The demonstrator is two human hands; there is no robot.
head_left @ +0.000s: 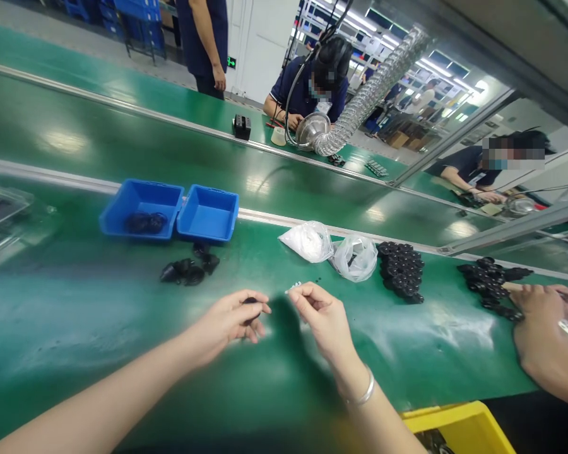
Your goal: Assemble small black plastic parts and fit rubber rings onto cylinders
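In the head view, my left hand [236,315] is closed around a small, dark, rounded black part [252,302], partly hidden by the fingers. My right hand [319,312], with a silver bangle on the wrist, is in a pinch over the green table. Tiny white pieces [294,287] show right at its fingertips; whether one is between them I cannot make out. Beyond that hand stand a clear bag of white pieces [308,241] and an open clear bag with dark bits [355,257]. Several glossy black parts [184,271] lie loose beyond my left hand.
Two blue bins [208,214] stand side by side, the left one holding black parts. Rows of black parts [401,271] and a looser pile [487,284] lie to the right, near a co-worker's hands [544,306]. A yellow bin [468,425] is at the lower right.
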